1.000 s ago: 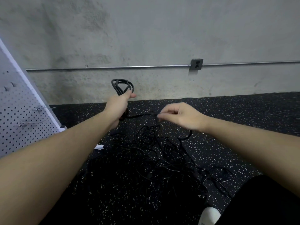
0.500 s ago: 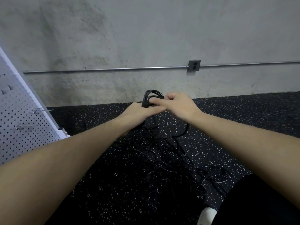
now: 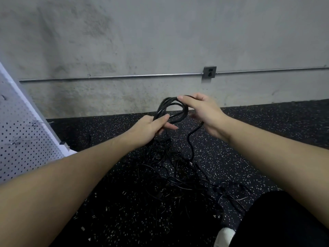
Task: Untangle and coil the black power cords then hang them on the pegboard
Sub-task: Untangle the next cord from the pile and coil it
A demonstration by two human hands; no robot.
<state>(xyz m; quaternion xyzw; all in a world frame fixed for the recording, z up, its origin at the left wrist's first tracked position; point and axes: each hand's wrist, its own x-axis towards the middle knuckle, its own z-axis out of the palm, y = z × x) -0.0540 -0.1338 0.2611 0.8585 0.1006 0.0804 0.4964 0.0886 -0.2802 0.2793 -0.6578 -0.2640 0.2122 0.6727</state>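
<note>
Both hands grip one partly wound coil (image 3: 171, 108): left hand (image 3: 148, 128) clasps its base, right hand (image 3: 201, 108) pinches the top. Tangled cords (image 3: 178, 175) remain on the floor; pegboard (image 3: 21, 139) hooks look bare.

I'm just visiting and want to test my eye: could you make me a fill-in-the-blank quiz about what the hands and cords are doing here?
1. Both hands, left hand and right hand, hold a black coiled power cord shaped like a ____.
2. The white perforated pegboard stands on the person's ____ side.
3. The tangled pile of black cords lies on the speckled ____.

Missing words: loop; left; floor
</note>
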